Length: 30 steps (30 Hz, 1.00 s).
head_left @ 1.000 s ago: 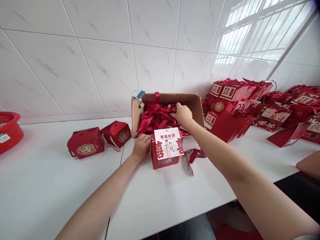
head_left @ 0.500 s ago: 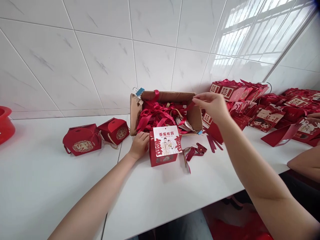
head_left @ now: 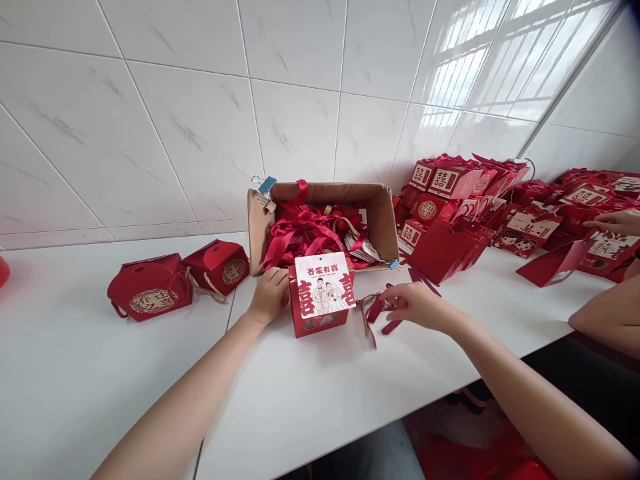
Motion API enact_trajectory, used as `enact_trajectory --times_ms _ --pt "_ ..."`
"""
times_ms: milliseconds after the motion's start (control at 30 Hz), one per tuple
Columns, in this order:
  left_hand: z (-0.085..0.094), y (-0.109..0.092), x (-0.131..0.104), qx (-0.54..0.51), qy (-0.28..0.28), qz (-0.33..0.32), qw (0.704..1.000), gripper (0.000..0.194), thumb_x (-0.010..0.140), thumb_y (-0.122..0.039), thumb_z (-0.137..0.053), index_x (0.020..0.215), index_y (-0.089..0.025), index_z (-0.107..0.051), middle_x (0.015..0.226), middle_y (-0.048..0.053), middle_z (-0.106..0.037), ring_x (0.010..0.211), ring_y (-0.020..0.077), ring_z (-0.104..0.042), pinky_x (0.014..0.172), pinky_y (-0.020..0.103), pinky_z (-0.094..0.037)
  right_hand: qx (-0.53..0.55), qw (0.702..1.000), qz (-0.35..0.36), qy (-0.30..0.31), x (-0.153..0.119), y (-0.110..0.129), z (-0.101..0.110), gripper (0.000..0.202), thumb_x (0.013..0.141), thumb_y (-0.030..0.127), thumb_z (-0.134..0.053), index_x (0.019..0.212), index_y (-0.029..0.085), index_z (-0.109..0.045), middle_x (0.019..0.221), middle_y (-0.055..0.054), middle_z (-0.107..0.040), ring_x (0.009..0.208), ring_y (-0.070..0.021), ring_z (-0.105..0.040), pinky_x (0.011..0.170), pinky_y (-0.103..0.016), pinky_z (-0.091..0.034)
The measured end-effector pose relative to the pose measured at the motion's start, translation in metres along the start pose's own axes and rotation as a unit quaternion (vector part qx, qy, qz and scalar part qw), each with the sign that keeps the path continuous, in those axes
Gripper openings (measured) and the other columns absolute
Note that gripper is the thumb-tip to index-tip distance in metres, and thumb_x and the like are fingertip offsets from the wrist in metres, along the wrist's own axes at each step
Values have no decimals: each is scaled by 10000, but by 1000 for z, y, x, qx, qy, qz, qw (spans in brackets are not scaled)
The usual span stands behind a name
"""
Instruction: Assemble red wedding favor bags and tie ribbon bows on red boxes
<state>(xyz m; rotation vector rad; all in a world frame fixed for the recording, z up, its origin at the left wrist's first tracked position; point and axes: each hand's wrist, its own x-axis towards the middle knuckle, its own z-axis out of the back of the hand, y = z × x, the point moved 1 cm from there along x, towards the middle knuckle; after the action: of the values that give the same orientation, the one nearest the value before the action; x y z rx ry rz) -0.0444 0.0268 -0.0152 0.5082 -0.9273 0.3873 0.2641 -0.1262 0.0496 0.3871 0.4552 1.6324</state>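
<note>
A red gift box (head_left: 320, 323) with a white printed card (head_left: 325, 285) on its front stands on the white table. My left hand (head_left: 270, 295) is closed at the box's left side, its fingertips partly hidden. To the right, my right hand (head_left: 407, 303) reaches over the small pile of dark red ribbon pieces (head_left: 373, 319), its fingers bent round a piece of ribbon. Behind the box sits an open cardboard carton (head_left: 385, 220) full of red ribbons (head_left: 310, 230) and a stack of cards (head_left: 363, 247).
Two red boxes with rope handles (head_left: 155, 290) (head_left: 220, 267) stand at the left. Many red boxes (head_left: 455, 180) are piled at the right along the tiled wall (head_left: 295, 127). Another person's hand (head_left: 620, 222) shows at the far right.
My right hand has come down from the carton's right edge to the ribbon pieces on the table. My left hand stays at the box. The view has shifted slightly.
</note>
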Motion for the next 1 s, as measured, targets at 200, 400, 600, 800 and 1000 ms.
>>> enact_trajectory --times_ms 200,400,600,800,1000 --pt "0 0 1 5 -7 -5 1000 70 883 -189 -498 912 -180 -561 765 51 -609 697 188 -520 623 332 -459 1 980 80 -182 57 39 36 230 829 278 -577 1014 237 -707 944 -31 -716 737 -155 -632 698 -273 -503" --pt "0 0 -1 9 -5 -7 1000 42 880 -210 -515 892 -182 -545 776 53 -606 705 186 -526 627 329 -460 -129 985 21 -111 139 69 30 285 756 357 -697 964 163 -711 900 -92 -709 801 -209 -638 693 -277 -467" --pt "0 0 -1 4 -3 0 1000 37 880 -209 -514 894 -186 -539 771 45 -600 699 182 -519 627 327 -450 -158 983 -29 -91 151 72 29 144 713 167 -686 840 108 -719 799 -145 -696 717 -239 -653 606 -282 -457" --pt "0 -1 1 -2 0 3 1000 83 880 -162 -504 949 -173 -549 809 64 -615 718 191 -510 626 329 -452 -110 970 -37 -214 117 68 73 208 739 140 -604 873 164 -761 801 -91 -720 776 -222 -665 746 -314 -502" --pt "0 0 0 -4 4 1 1000 81 874 -163 -498 940 -179 -542 802 57 -606 735 200 -513 632 335 -460 26 918 -12 -396 3 60 102 163 721 299 -685 853 245 -762 787 -18 -728 759 -221 -689 733 -354 -557"
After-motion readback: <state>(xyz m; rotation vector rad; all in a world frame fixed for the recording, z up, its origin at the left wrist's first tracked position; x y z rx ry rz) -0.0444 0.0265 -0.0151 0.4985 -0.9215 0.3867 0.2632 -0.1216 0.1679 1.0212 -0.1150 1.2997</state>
